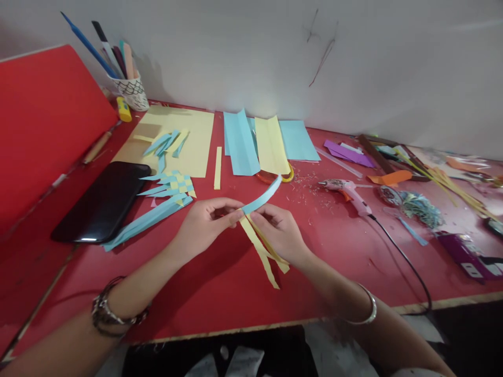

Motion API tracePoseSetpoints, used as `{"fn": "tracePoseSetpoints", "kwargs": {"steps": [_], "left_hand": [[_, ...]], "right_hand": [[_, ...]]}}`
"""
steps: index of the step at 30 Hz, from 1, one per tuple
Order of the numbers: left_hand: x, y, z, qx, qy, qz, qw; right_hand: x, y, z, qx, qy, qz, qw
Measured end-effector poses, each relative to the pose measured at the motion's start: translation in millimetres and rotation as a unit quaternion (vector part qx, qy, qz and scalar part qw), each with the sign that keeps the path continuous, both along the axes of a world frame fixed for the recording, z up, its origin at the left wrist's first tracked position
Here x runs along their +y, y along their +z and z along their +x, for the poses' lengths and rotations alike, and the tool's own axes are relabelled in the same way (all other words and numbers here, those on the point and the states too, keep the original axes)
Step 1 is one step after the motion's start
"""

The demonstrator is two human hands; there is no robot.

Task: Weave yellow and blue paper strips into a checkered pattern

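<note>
Nearly all items are carried by a red surface [214, 309], bounded at the back by a pale wall [236, 57]. The left side is occupied by a red panel [43, 125]. A pale yellow sheet [198, 136] is laid flat toward the rear, and strips in blue and yellow are heaped on it. To its right, a creased blue sheet [240, 146] and a creased yellow sheet [271, 144] are set side by side. A black device [106, 201] is positioned at the left, near the pale yellow sheet.

The left hand [214, 225] is closed in a pinch, and the right hand [280, 233] is closed likewise just beside it. Between their thumbs and fingers a blue strip [264, 197] is gripped above the surface, its free end pointed up and to the right; yellow strips [257, 243] are hung below the pinch (their ends spread apart).

A pink glue gun [351, 196], its cord attached, is laid right of the hands. A woven piece [181, 184] in blue and yellow is placed left of them. A single loose yellow strip [217, 167] is left lying between the pale yellow sheet and the creased blue sheet.
</note>
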State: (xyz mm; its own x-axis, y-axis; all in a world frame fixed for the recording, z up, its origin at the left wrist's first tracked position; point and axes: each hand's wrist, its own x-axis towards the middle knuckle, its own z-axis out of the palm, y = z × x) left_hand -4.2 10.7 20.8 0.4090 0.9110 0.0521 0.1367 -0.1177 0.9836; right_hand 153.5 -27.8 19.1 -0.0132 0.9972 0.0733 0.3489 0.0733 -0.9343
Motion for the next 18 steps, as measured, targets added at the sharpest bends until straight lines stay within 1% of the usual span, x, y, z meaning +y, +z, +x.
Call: {"fn": "tracePoseSetpoints", "kwargs": {"steps": [4,14,18], "left_hand": [[0.1,-0.8,-0.3,0.005,-0.001,-0.01,1.0],[-0.6,-1.3,-1.1,0.019,-0.007,-0.015,1.0],[0.7,-0.7,-0.9,0.038,-0.002,-0.014,0.999]], "right_hand": [[-0.1,0.4,-0.2,-0.017,0.004,-0.002,1.0],[-0.1,0.0,-0.3,-0.009,0.012,-0.01,1.0],[0.2,0.5,-0.5,-0.017,0.016,-0.009,1.0]]}}
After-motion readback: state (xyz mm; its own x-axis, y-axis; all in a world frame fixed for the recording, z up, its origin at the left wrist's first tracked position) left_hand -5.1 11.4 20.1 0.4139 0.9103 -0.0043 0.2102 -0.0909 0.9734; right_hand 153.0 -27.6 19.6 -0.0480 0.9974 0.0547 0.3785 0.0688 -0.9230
